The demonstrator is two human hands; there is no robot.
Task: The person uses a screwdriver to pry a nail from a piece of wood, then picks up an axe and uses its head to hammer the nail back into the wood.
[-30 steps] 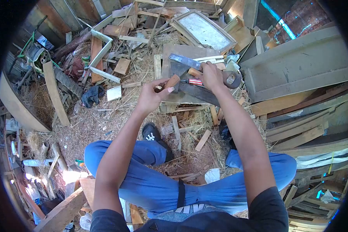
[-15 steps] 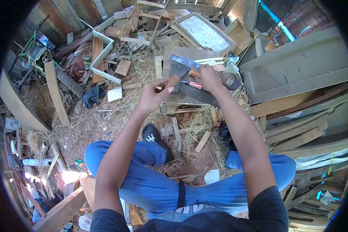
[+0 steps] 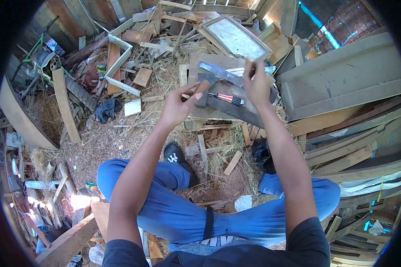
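My left hand [image 3: 176, 107] pinches a small reddish-brown wooden block [image 3: 202, 86] at the left side of a low work surface [image 3: 194, 69]. Raised over the right of that surface, my right hand [image 3: 258, 89] has its fingers closed on a small wooden piece [image 3: 248, 67], blurred by motion. Between the hands lies a tool with a red-and-white striped, dark-ended handle [image 3: 227, 98]. It rests against a long dark bar-like piece [image 3: 240, 112]. A saw [image 3: 218, 70] with a grey metal blade lies behind, its handle end partly hidden by my right hand.
A framed panel [image 3: 234, 35] leans beyond the work surface. At right stands a large grey wooden panel [image 3: 343, 75], with stacked boards below it. Wood offcuts, straw and a dark cloth [image 3: 107, 110] litter the ground. My shoe [image 3: 178, 160] is below my left hand.
My right hand has lifted up and to the right with the small wooden piece, uncovering more of the striped handle. My left hand has shifted slightly, still holding its block.
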